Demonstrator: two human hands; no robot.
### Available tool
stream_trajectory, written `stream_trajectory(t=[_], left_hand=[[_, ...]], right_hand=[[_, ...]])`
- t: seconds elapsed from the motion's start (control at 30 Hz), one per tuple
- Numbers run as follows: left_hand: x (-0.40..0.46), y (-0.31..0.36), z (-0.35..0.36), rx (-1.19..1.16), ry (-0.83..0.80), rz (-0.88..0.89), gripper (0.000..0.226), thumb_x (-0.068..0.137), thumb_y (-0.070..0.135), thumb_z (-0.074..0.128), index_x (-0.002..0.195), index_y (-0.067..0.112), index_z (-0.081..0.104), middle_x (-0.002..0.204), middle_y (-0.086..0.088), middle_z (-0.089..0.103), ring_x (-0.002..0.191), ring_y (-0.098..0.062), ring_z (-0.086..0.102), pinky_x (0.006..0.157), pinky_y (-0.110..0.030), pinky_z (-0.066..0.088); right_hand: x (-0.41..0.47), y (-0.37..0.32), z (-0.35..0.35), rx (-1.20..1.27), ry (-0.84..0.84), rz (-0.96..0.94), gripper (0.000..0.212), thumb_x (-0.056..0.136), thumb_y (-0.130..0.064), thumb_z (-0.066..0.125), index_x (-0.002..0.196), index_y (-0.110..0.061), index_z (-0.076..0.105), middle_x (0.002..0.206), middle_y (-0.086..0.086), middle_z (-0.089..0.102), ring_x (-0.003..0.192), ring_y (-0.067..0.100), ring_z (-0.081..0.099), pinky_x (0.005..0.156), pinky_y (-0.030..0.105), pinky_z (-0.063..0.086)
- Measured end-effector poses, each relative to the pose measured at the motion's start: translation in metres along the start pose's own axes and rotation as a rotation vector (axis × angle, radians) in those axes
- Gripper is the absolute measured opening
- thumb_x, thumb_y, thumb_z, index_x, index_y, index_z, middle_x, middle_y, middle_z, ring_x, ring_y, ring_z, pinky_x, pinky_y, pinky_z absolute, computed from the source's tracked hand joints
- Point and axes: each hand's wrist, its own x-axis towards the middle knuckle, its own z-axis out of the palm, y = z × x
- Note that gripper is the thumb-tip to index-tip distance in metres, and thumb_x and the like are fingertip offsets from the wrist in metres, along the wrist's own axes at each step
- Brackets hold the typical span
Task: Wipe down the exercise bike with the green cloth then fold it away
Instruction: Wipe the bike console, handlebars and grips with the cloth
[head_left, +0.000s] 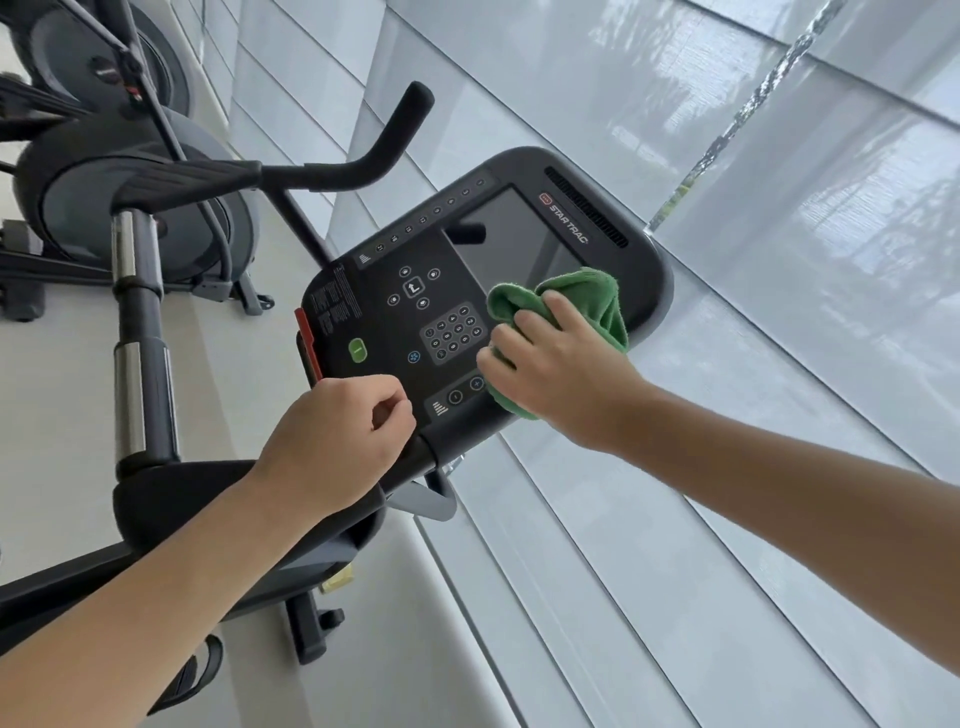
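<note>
The exercise bike's dark console (415, 312), with a keypad and a blank screen (511, 239), fills the middle of the head view. My right hand (556, 369) grips a bunched green cloth (592, 299) and presses it on the console's lower right, beside the keypad. My left hand (337, 441) hovers at the console's lower left edge with its fingers curled and nothing in them. A black handlebar (374, 150) juts up to the left of the console.
A second grey exercise machine (135, 192) stands at the upper left on the pale floor. White window blinds (727, 260) run close behind the console on the right. The bike's frame and a pedal (197, 670) lie below my left arm.
</note>
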Motion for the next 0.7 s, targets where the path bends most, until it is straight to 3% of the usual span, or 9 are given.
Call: stream_trajectory(t=[0.07, 0.2, 0.27, 0.4, 0.5, 0.63, 0.7], left_hand=[[0.000, -0.001, -0.002, -0.064, 0.066, -0.029, 0.022, 0.099, 0.026, 0.058, 0.078, 0.022, 0.065, 0.063, 0.008, 0.067, 0.062, -0.015, 0.064, 0.055, -0.035, 0.052], [-0.003, 0.003, -0.005, -0.132, 0.151, -0.033, 0.017, 0.099, 0.020, 0.057, 0.084, 0.026, 0.066, 0.068, 0.013, 0.065, 0.066, -0.008, 0.063, 0.056, -0.020, 0.043], [-0.004, 0.006, -0.005, -0.138, 0.156, -0.027, 0.014, 0.098, 0.018, 0.058, 0.088, 0.026, 0.065, 0.072, 0.013, 0.064, 0.068, -0.008, 0.062, 0.059, -0.020, 0.044], [-0.004, 0.007, -0.005, -0.150, 0.167, -0.028, 0.010, 0.098, 0.017, 0.059, 0.096, 0.025, 0.065, 0.080, 0.013, 0.065, 0.074, -0.006, 0.063, 0.063, -0.020, 0.045], [-0.003, 0.006, -0.005, -0.159, 0.157, -0.038, 0.010, 0.098, 0.018, 0.059, 0.096, 0.025, 0.065, 0.081, 0.013, 0.066, 0.076, -0.005, 0.063, 0.064, -0.020, 0.045], [-0.003, 0.006, -0.004, -0.155, 0.142, -0.034, 0.009, 0.099, 0.019, 0.059, 0.097, 0.025, 0.065, 0.083, 0.012, 0.067, 0.078, -0.006, 0.064, 0.065, -0.019, 0.046], [-0.003, 0.007, -0.003, -0.142, 0.134, -0.029, 0.009, 0.098, 0.018, 0.059, 0.096, 0.025, 0.065, 0.081, 0.013, 0.067, 0.077, -0.006, 0.064, 0.065, -0.020, 0.046]], right_hand=[[0.005, -0.020, 0.005, 0.102, 0.015, 0.033, 0.037, 0.078, -0.004, 0.050, 0.114, -0.011, 0.055, 0.099, 0.007, 0.059, 0.087, 0.032, 0.058, 0.096, 0.051, 0.043], [0.015, -0.037, 0.010, 0.283, 0.022, 0.080, 0.035, 0.077, -0.016, 0.066, 0.110, -0.017, 0.056, 0.095, 0.005, 0.058, 0.082, 0.030, 0.058, 0.087, 0.046, 0.042], [0.020, -0.043, 0.012, 0.405, 0.053, 0.107, 0.034, 0.079, -0.026, 0.072, 0.110, -0.022, 0.057, 0.093, 0.002, 0.058, 0.078, 0.028, 0.059, 0.078, 0.043, 0.042], [0.021, -0.062, 0.012, 0.586, 0.153, 0.184, 0.028, 0.089, -0.032, 0.064, 0.117, -0.027, 0.062, 0.098, -0.001, 0.061, 0.081, 0.026, 0.061, 0.076, 0.041, 0.042], [0.018, -0.085, 0.009, 0.777, 0.221, 0.318, 0.043, 0.081, -0.031, 0.068, 0.123, -0.027, 0.065, 0.107, -0.003, 0.063, 0.091, 0.024, 0.061, 0.085, 0.041, 0.043], [0.017, -0.097, 0.012, 0.783, 0.261, 0.369, 0.041, 0.083, -0.028, 0.068, 0.124, -0.023, 0.067, 0.108, -0.002, 0.064, 0.094, 0.026, 0.061, 0.088, 0.045, 0.044], [0.023, -0.086, 0.008, 0.757, 0.181, 0.317, 0.042, 0.079, -0.033, 0.072, 0.119, -0.026, 0.065, 0.099, -0.004, 0.062, 0.087, 0.024, 0.061, 0.081, 0.041, 0.047]])
